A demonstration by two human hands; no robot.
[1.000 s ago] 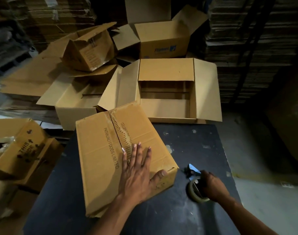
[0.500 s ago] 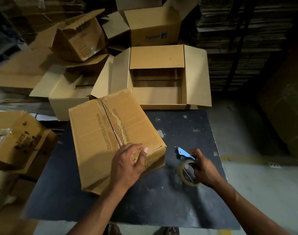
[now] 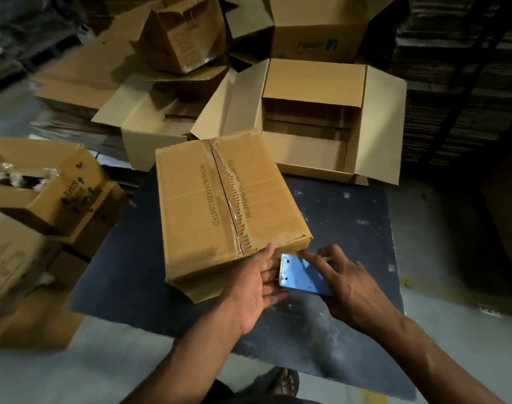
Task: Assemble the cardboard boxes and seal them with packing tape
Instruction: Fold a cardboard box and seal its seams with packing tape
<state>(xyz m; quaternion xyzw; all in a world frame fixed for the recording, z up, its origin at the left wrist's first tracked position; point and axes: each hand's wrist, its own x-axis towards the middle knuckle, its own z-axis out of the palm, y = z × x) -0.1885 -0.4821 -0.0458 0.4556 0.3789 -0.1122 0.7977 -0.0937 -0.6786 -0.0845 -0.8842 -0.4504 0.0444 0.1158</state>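
dim warehouse floor fills the frame, with stacked flat cardboard [image 3: 458, 68] in the upper right and loose cartons across the top and left. at lower centre a dark table [image 3: 351, 228] carries the box [image 3: 220, 205] in hand, lying closed with its printed flaps up and a strip of clear tape [image 3: 231, 199] running down the centre seam, wrinkled along its length.

the left hand [image 3: 257, 284] lies with fingers straight against the box's near end, just below the seam. the right hand [image 3: 345, 284] grips the tape dispenser [image 3: 303, 274], its blue toothed plate touching that same end face beside the left fingers; the index finger points forward along the plate.

judging by this, the top seam is taped and the strip is being carried over the edge and pressed down or cut. whether the far end is finished cannot be told. the open box [image 3: 313, 118] behind the table, flaps spread, looks assembled with its top not yet closed. several more cartons at upper left and at the left edge sit open or crumpled, so plenty appears left.
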